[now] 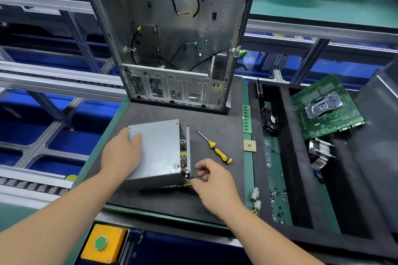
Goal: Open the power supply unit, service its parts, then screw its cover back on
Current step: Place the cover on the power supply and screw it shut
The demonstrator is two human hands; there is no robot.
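This is a workshop in a factory where computers get taken apart and fixed. A dark foam tabletop [215,118] sits beside long metal roller tracks [53,84]. An empty computer case [170,38] stands open, with loose wires inside. Close by lie a green circuit board [327,107], a small fan [270,119], a memory stick [246,119], a chip [249,145], a yellow screwdriver [217,150] and many tiny screws [277,198]. A yellow box with a green button [101,242] sits at the front edge.

Under my left hand [120,155] the power supply cover [159,146] is plain grey; past my right hand [212,180], a yellow-and-black screwdriver [216,148] on a dark grey mat [215,120].
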